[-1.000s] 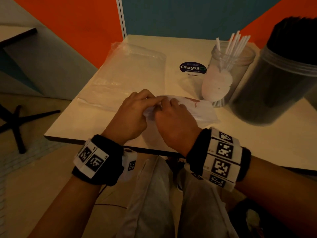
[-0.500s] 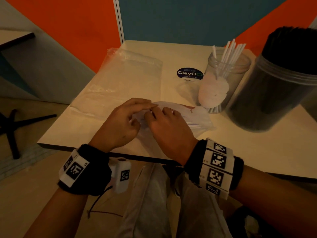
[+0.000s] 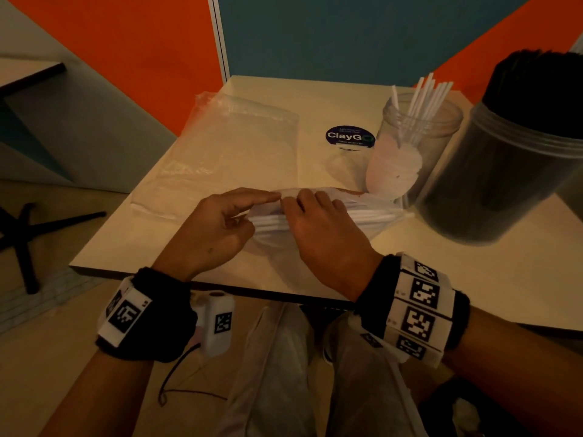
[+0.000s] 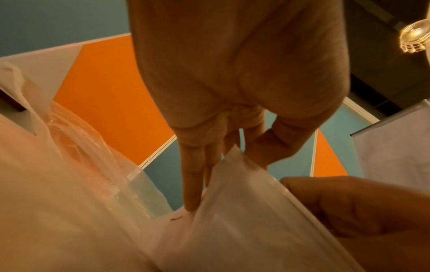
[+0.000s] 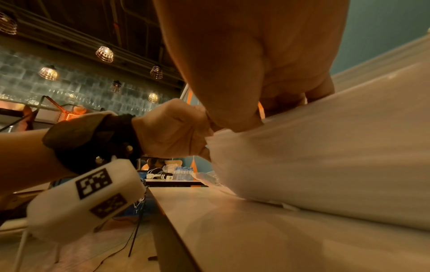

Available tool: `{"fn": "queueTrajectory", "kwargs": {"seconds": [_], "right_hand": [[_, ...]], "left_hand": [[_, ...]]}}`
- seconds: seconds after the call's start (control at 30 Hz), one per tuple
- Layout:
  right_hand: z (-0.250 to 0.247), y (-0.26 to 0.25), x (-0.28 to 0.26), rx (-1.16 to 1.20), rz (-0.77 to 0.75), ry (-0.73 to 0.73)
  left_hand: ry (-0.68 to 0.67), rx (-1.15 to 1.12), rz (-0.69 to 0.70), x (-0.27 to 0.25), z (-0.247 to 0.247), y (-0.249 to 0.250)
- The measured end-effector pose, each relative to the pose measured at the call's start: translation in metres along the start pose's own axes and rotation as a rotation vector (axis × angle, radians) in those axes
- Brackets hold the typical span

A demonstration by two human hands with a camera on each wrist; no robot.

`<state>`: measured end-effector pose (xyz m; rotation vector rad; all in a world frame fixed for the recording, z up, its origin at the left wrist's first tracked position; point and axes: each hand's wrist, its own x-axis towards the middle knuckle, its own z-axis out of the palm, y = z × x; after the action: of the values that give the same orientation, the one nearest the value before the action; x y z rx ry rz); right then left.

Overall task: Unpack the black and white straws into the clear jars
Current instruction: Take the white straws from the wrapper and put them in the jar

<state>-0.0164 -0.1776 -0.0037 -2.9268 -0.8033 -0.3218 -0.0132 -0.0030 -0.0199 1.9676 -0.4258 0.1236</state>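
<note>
A plastic bag of white straws (image 3: 366,212) lies on the table's near middle, its mouth toward my left. My left hand (image 3: 220,222) pinches the top edge of the bag's mouth between thumb and straight fingers; in the left wrist view the bag (image 4: 244,211) sits under those fingers (image 4: 193,184). My right hand (image 3: 318,228) grips the same mouth from the right, its fingers curled over the bag (image 5: 325,156). White straw ends (image 3: 268,223) show between the hands. A clear jar (image 3: 407,146) holds a few white straws. A larger jar (image 3: 504,171) is packed with black straws.
An empty clear plastic bag (image 3: 233,152) lies flat on the left half of the table (image 3: 473,279). A round ClayGo sticker (image 3: 349,137) sits behind the hands. Orange and teal wall panels close the far side. A chair base (image 3: 25,234) stands on the floor at left.
The hands have pulled the bag's mouth apart, so white straw ends now show between them. The left wrist has drawn back toward me.
</note>
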Motion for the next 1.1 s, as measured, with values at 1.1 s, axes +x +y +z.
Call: {"fn": "queueTrajectory", "kwargs": {"seconds": [1.1], "right_hand": [[-0.070, 0.064, 0.018, 1.589, 0.061, 0.274]], "left_hand": [[-0.144, 0.431, 0.084, -0.003, 0.001, 0.020]]}}
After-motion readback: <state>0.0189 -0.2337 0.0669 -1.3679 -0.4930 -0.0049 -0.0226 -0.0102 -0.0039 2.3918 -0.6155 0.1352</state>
